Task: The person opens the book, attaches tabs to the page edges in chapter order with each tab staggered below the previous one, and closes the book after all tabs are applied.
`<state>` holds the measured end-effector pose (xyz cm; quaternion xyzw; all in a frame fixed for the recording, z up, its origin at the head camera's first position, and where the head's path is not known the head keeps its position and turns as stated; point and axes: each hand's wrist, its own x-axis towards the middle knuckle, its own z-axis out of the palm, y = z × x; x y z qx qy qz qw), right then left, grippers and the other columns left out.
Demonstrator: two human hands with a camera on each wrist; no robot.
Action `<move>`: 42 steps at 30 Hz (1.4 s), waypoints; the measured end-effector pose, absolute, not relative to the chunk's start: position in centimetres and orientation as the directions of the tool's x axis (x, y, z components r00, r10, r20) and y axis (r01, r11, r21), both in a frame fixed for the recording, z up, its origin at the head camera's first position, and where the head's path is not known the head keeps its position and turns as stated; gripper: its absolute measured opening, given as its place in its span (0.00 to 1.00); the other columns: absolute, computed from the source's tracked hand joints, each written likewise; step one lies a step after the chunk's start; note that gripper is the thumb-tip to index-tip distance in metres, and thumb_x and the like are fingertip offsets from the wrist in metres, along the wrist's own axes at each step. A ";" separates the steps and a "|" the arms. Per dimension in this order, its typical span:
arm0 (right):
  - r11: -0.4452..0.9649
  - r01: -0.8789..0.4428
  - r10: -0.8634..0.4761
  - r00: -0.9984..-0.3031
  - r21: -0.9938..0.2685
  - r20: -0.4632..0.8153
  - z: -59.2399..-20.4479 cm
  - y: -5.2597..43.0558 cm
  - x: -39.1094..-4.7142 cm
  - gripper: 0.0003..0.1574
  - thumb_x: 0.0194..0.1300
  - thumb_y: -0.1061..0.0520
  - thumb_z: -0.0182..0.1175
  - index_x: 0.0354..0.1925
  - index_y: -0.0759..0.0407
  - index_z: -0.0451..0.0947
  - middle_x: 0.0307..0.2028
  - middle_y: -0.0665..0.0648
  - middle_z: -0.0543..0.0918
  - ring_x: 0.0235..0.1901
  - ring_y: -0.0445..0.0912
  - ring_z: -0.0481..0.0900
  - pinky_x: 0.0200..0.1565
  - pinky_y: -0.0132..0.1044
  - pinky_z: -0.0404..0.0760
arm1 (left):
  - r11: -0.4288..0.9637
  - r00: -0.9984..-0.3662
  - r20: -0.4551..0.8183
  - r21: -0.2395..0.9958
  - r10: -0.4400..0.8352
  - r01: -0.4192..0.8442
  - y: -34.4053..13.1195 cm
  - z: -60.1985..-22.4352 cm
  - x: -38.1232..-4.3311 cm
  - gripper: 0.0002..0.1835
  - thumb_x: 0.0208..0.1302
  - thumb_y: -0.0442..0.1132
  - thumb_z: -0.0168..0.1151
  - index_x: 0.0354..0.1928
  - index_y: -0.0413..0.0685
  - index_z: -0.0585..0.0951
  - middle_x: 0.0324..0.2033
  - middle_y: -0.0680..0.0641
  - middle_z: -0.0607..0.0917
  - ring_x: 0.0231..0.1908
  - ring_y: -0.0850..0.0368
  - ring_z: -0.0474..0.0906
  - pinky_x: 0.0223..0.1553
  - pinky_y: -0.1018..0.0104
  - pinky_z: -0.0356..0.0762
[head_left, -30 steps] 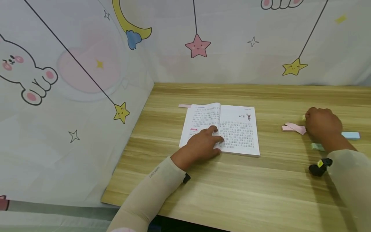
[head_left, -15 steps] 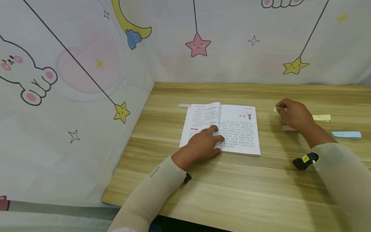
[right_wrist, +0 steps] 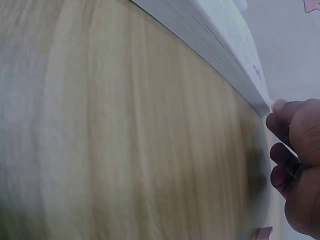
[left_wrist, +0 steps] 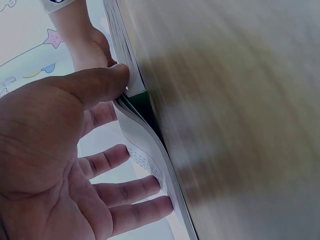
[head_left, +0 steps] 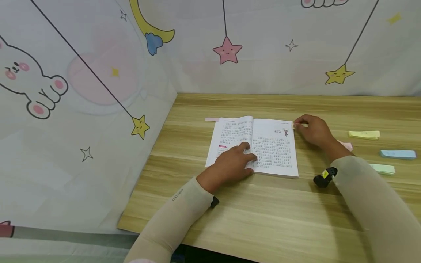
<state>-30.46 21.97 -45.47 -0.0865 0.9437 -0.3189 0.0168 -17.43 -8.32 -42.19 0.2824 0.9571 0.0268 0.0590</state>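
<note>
An open book (head_left: 274,155) with printed pages lies on the wooden table. My left hand (head_left: 231,164) rests across its lower middle with fingers spread and straight, pressing the pages near the fold. In the left wrist view, the thumb (left_wrist: 102,85) lies at the book's lower edge and the other fingertips touch the page. At the book's upper right corner, my right hand (head_left: 314,131) pinches a small pale yellow sticky tab (head_left: 294,126) between thumb and forefinger, mostly hidden by the fingers. A pink sticky tab (head_left: 211,119) juts out from the upper left page edge.
Right of the book lie a yellow sticky-tab pad (head_left: 364,134), a blue pad (head_left: 398,154) and a green pad (head_left: 383,168). A pink pad (head_left: 346,145) is partly hidden behind the right forearm. A printed cloth (head_left: 256,73) borders the table's back and left sides.
My right hand has moved left from the yellow pad to the book's upper right corner, carrying the yellow tab. The left hand has stayed on the book.
</note>
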 end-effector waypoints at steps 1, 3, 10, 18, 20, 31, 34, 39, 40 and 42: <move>0.780 -0.157 -0.176 -0.984 -0.606 0.028 -45.6 21.9 -30.5 0.22 0.69 0.44 0.52 0.48 0.59 0.76 0.52 0.65 0.76 0.57 0.63 0.67 0.54 0.59 0.62 | 0.838 -0.832 -0.096 0.083 0.546 0.540 -8.3 -42.2 -17.4 0.23 0.60 0.58 0.60 0.57 0.68 0.76 0.60 0.50 0.65 0.50 0.56 0.71 0.42 0.65 0.72; 0.778 -0.157 -0.176 -0.984 -0.608 0.028 -45.6 21.6 -30.5 0.22 0.68 0.44 0.52 0.48 0.59 0.76 0.52 0.65 0.76 0.56 0.63 0.67 0.54 0.59 0.62 | 0.837 -0.831 -0.094 0.079 0.548 0.542 -8.3 -42.2 -17.5 0.23 0.60 0.58 0.60 0.57 0.68 0.75 0.60 0.50 0.65 0.49 0.56 0.71 0.42 0.65 0.72; 0.786 -0.146 -0.162 -0.986 -0.601 0.027 -45.4 20.9 -30.4 0.19 0.68 0.46 0.54 0.46 0.58 0.78 0.50 0.63 0.78 0.51 0.59 0.70 0.51 0.56 0.64 | 0.838 -0.833 -0.098 0.073 0.545 0.540 -8.2 -42.2 -17.5 0.23 0.60 0.58 0.60 0.57 0.68 0.75 0.59 0.50 0.65 0.48 0.57 0.71 0.41 0.65 0.72; 0.801 -0.143 -0.160 -0.987 -0.581 0.022 -45.4 20.8 -30.5 0.19 0.67 0.45 0.55 0.45 0.57 0.79 0.50 0.63 0.78 0.53 0.60 0.70 0.52 0.57 0.64 | 0.840 -0.834 -0.100 0.070 0.542 0.538 -8.2 -42.1 -17.4 0.23 0.59 0.58 0.61 0.57 0.68 0.76 0.60 0.50 0.65 0.49 0.56 0.71 0.41 0.65 0.73; 0.805 -0.144 -0.160 -0.987 -0.575 0.023 -45.4 20.8 -30.5 0.18 0.67 0.46 0.55 0.45 0.57 0.79 0.50 0.63 0.78 0.52 0.60 0.71 0.52 0.57 0.64 | 0.841 -0.835 -0.100 0.069 0.541 0.537 -8.2 -42.2 -17.4 0.23 0.59 0.58 0.61 0.57 0.68 0.76 0.60 0.50 0.65 0.49 0.56 0.71 0.41 0.65 0.73; 0.839 -0.100 -0.132 -0.991 -0.536 -0.022 -45.3 20.3 -30.5 0.18 0.66 0.47 0.57 0.49 0.55 0.77 0.53 0.64 0.76 0.53 0.62 0.70 0.50 0.59 0.65 | 0.843 -0.837 -0.104 0.068 0.538 0.533 -8.2 -42.1 -17.4 0.23 0.60 0.58 0.60 0.58 0.68 0.75 0.60 0.50 0.65 0.49 0.56 0.71 0.42 0.65 0.72; 0.864 -0.154 -0.159 -0.987 -0.479 0.031 -45.2 20.2 -30.5 0.16 0.66 0.49 0.58 0.48 0.55 0.77 0.53 0.65 0.76 0.52 0.63 0.69 0.49 0.60 0.65 | 0.846 -0.839 -0.108 0.070 0.533 0.528 -8.1 -42.0 -17.3 0.23 0.60 0.58 0.60 0.58 0.68 0.75 0.60 0.50 0.65 0.50 0.56 0.71 0.42 0.65 0.72; 0.902 -0.276 -0.243 -0.960 -0.332 0.138 -45.1 20.3 -30.4 0.12 0.64 0.52 0.60 0.43 0.55 0.83 0.56 0.65 0.70 0.57 0.65 0.60 0.55 0.60 0.55 | 0.849 -0.841 -0.115 0.069 0.529 0.524 -8.1 -41.9 -17.3 0.23 0.60 0.58 0.60 0.58 0.68 0.75 0.61 0.50 0.64 0.50 0.56 0.71 0.43 0.65 0.72; 0.904 -0.293 -0.261 -0.955 -0.311 0.140 -44.9 20.4 -30.3 0.13 0.64 0.52 0.60 0.43 0.55 0.84 0.58 0.65 0.67 0.59 0.65 0.57 0.56 0.61 0.51 | 0.848 -0.840 -0.116 0.071 0.530 0.525 -8.1 -41.9 -17.3 0.23 0.60 0.58 0.60 0.58 0.68 0.75 0.61 0.50 0.64 0.50 0.56 0.71 0.43 0.65 0.72; 0.906 -0.314 -0.290 -0.949 -0.282 0.125 -44.6 20.4 -30.1 0.15 0.65 0.51 0.58 0.45 0.56 0.84 0.60 0.64 0.64 0.61 0.65 0.53 0.56 0.61 0.47 | 0.848 -0.840 -0.116 0.073 0.530 0.525 -8.1 -41.8 -17.3 0.23 0.60 0.58 0.60 0.58 0.68 0.75 0.61 0.50 0.65 0.50 0.56 0.71 0.43 0.65 0.72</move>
